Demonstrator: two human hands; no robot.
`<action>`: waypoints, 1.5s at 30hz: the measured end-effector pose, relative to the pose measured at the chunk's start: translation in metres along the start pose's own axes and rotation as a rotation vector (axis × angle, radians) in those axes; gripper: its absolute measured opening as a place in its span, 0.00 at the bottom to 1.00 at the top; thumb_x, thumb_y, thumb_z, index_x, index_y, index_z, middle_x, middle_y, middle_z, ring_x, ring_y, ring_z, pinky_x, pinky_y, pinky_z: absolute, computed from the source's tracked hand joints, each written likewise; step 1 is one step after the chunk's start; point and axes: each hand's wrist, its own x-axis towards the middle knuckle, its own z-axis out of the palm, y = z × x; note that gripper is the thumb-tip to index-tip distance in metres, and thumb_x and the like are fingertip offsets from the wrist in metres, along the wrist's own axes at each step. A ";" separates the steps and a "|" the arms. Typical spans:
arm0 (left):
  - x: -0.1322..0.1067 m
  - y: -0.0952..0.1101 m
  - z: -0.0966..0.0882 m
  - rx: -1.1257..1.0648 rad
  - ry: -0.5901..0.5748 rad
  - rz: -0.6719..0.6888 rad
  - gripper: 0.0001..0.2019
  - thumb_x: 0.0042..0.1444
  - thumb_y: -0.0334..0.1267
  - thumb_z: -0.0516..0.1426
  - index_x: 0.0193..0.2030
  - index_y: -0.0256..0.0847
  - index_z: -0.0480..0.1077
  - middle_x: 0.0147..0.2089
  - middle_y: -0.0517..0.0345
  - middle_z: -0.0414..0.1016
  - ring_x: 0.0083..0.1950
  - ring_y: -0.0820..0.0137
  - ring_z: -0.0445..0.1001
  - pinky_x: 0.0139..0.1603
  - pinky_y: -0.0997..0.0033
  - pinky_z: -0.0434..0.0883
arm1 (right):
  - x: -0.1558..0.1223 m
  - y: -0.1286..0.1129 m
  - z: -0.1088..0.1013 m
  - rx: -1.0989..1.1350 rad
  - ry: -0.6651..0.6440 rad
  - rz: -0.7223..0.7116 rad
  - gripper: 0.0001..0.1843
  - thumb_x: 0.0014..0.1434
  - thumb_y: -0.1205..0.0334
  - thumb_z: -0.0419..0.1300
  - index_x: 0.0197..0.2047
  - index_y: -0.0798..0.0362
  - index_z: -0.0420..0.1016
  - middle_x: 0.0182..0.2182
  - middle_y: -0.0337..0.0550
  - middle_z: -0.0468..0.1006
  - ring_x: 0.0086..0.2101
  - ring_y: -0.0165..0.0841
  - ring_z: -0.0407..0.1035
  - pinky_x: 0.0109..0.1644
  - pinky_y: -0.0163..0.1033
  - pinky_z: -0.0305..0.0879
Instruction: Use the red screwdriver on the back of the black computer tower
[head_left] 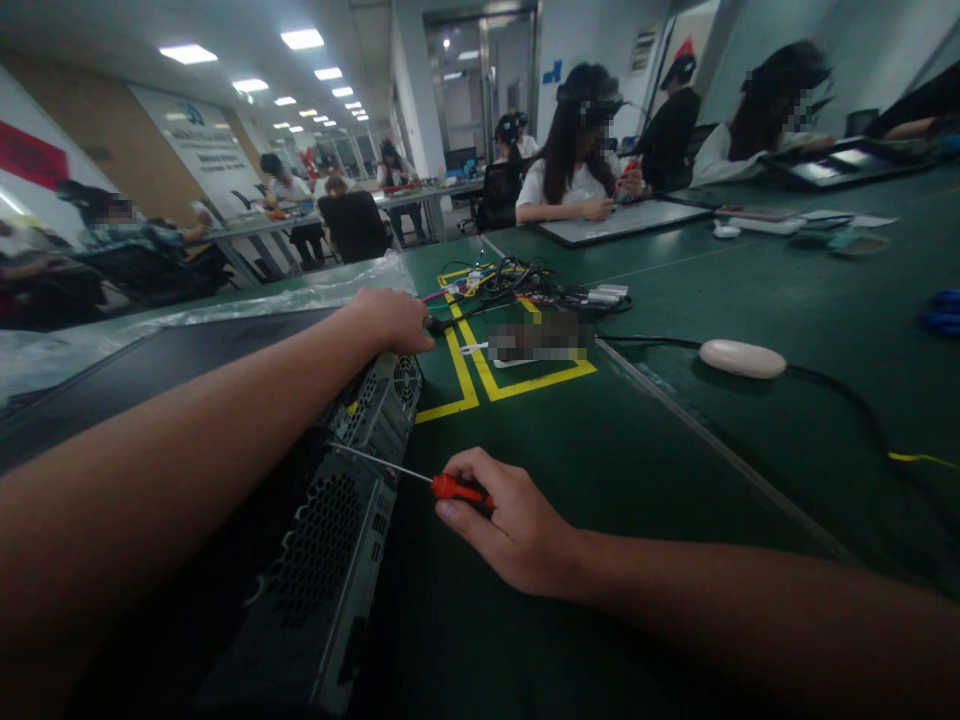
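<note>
A dark computer case (319, 545) lies on the table to my left, its back panel with a vent grille, ports and a small fan turned toward me. My left hand (390, 320) is closed over the far upper corner of the case, its fingertips partly hidden. Held in my right hand (525, 525) is a screwdriver (457, 488) with a red and black handle. Its long thin shaft reaches left, and the tip meets the back panel near the middle. I cannot make out a screw there.
Beyond the case lies a tangle of cables (525, 285) on the green table (645, 470), near yellow tape marks (536, 382). A white oval device (742, 358) on a black cord sits at right. Clear plastic wrap (352, 283) lies behind the case. Several people work at tables farther back.
</note>
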 end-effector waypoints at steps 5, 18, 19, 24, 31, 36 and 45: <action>-0.001 0.000 0.000 -0.027 0.008 0.015 0.33 0.61 0.55 0.54 0.67 0.40 0.76 0.67 0.34 0.77 0.65 0.39 0.76 0.59 0.42 0.74 | 0.001 0.000 -0.001 0.006 -0.004 -0.016 0.05 0.70 0.59 0.61 0.46 0.51 0.73 0.36 0.39 0.76 0.34 0.33 0.69 0.43 0.40 0.67; 0.000 0.000 0.000 0.001 0.001 0.007 0.33 0.62 0.57 0.53 0.68 0.44 0.75 0.67 0.38 0.78 0.64 0.43 0.76 0.58 0.48 0.74 | 0.000 0.002 0.000 0.009 -0.003 -0.075 0.08 0.72 0.59 0.60 0.49 0.53 0.75 0.39 0.43 0.79 0.38 0.35 0.73 0.44 0.40 0.68; 0.000 0.000 0.000 -0.002 -0.003 0.007 0.33 0.62 0.57 0.53 0.68 0.44 0.75 0.67 0.38 0.78 0.64 0.43 0.76 0.58 0.48 0.74 | 0.000 0.002 0.001 0.028 0.002 -0.062 0.08 0.70 0.60 0.62 0.50 0.53 0.74 0.39 0.42 0.79 0.38 0.35 0.73 0.43 0.40 0.68; -0.001 0.001 -0.001 -0.030 -0.014 -0.023 0.32 0.61 0.58 0.55 0.68 0.49 0.76 0.69 0.45 0.77 0.67 0.46 0.74 0.61 0.52 0.72 | -0.001 0.003 0.002 0.078 0.009 -0.028 0.08 0.68 0.61 0.64 0.48 0.51 0.69 0.35 0.37 0.75 0.32 0.31 0.69 0.39 0.38 0.65; 0.000 0.001 0.000 0.000 -0.013 -0.013 0.32 0.63 0.57 0.53 0.68 0.47 0.75 0.68 0.42 0.78 0.65 0.45 0.75 0.58 0.51 0.74 | 0.000 0.003 0.003 0.095 -0.003 -0.017 0.07 0.69 0.63 0.64 0.47 0.51 0.69 0.35 0.36 0.74 0.32 0.31 0.68 0.38 0.37 0.64; 0.000 0.001 0.001 0.028 0.002 -0.002 0.31 0.63 0.56 0.52 0.67 0.46 0.75 0.68 0.42 0.78 0.65 0.46 0.76 0.58 0.50 0.74 | 0.000 0.004 0.003 0.087 -0.003 -0.021 0.07 0.69 0.63 0.64 0.47 0.51 0.70 0.35 0.36 0.73 0.32 0.30 0.68 0.38 0.37 0.63; 0.000 0.001 0.001 0.014 0.005 -0.007 0.31 0.62 0.56 0.54 0.69 0.48 0.75 0.67 0.43 0.79 0.64 0.44 0.76 0.58 0.48 0.74 | 0.000 0.004 0.003 0.086 -0.002 -0.013 0.07 0.69 0.63 0.64 0.47 0.51 0.70 0.34 0.35 0.73 0.32 0.30 0.68 0.37 0.37 0.63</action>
